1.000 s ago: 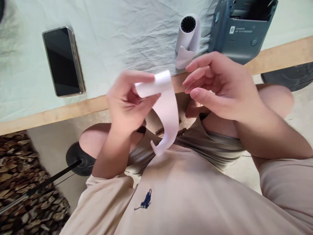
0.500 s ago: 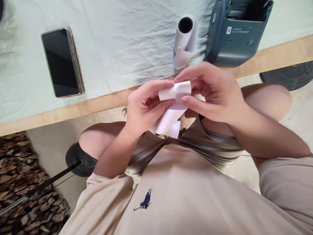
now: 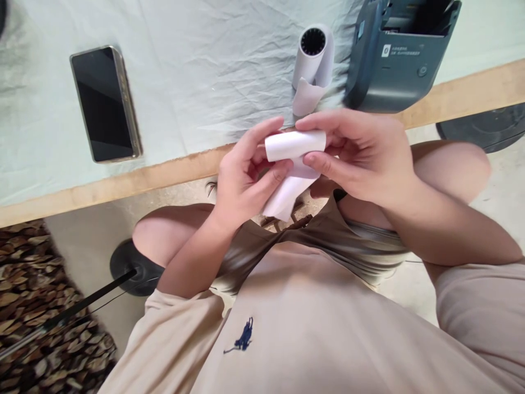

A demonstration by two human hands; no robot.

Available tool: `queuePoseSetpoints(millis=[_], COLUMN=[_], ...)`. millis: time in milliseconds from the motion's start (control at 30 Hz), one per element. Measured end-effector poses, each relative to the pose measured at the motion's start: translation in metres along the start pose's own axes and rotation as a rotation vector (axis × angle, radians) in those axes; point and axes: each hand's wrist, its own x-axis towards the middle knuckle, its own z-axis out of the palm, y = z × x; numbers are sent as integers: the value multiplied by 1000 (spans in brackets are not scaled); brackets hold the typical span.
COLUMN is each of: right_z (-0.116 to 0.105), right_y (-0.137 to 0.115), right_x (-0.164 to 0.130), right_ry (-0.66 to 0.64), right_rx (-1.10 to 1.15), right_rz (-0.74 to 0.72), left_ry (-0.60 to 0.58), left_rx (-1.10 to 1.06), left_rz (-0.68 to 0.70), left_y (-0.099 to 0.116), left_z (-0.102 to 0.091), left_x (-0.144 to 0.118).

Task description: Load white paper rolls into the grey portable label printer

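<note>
A white paper strip [image 3: 296, 144] is being held near the centre of the frame, in front of the wooden table edge [image 3: 82, 191]. Its upper part is being curled into a short tube, while its loose tail is being left hanging below, towards the lower left. The strip is being gripped from the left by the left hand [image 3: 240, 175], its thumb being pressed below the tube and its index finger being held just above. From the right it is being pinched by the right hand [image 3: 369, 150], with the thumb being set under the tube and the index finger being curved over its upper edge.

In the upper centre, a paper roll [image 3: 304, 68] is being stood on end on the pale cloth [image 3: 197, 71], its dark, toothed core being turned upwards and a loose flap being bent out at its front. Just beside it, at upper right, a dark blue-green device [image 3: 394, 82] is being shown with its top open. At upper left, a phone [image 3: 104, 104] is being supported by the cloth, its dark screen being turned upwards.
</note>
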Motion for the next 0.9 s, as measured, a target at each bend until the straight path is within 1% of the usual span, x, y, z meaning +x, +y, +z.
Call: queuePoseSetpoints(millis=[67,133,200,300,400,467,500,567,600,633,733,800,900], right_z=[3,7,13,18,17,14,13,12,11,11,10,8,6], right_y=[3,5,7,6,2,-1,-2,-2,-2,-1,1,0,-4], right_x=[0,-1,-3,-7,-7,-5,-4,-2,-1,-1,1,1,1], right_ry=[3,-22,-54,-102,-134,-108,-94,-43,-23,-4,26,-3,-50], right_rx=[-80,-176,-238,-246,-201,-130,-80,21,57,79,93,129,173], right_rz=[-63,-136,-159,-125,-126,-69,-25,27,25,3,-86,-83,14], left_ry=[-33,-48,-39,-17,-34,-13,6,-1,-20,-34,-40,-42,-39], left_rx=[63,141,198,222,207,184,163,85,50,23,19,21,-52], left_rz=[84,137,149,107,18,-51,-42,113,129,60,-63,-41,36], left_y=[-10,-18,-23,-21,-12,-4,-1,5,8,10,14,13,10], left_z=[0,1,3,5,4,2,0,-3,-4,-6,-9,-9,-6], left_x=[-4,-9,-14,-19,-17,-11,-7,0,3,6,8,8,7])
